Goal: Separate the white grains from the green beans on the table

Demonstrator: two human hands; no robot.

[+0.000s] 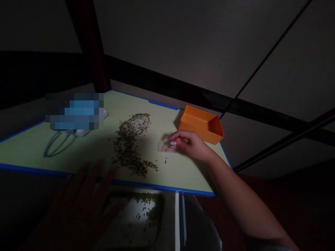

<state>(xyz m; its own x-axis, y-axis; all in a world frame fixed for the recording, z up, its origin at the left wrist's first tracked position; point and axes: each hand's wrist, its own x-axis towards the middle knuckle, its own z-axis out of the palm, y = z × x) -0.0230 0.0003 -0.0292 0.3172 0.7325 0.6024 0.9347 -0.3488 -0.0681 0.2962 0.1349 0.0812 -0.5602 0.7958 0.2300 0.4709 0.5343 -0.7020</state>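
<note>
My right hand [192, 144] is over the right part of the pale yellow board [154, 167], its fingers closed around a small see-through item [167, 146] with pinkish and white patches. Blur keeps me from telling its kind. To the left of it, a pile of small green bean-like grains [129, 146] spreads across the board, with a few loose ones [165, 160] just below the hand. In deep shadow at the lower left, my left hand [87, 190] has its fingers spread near the board's front edge and appears to hold nothing.
An orange open box [201, 123] stands at the board's back right corner. Below the front edge, a pale tray [170, 223] has more green grains inside. A pixelated blue patch [81, 109] hides something at the left, beside a looped cable [54, 148]. A wall [183, 38] rises behind.
</note>
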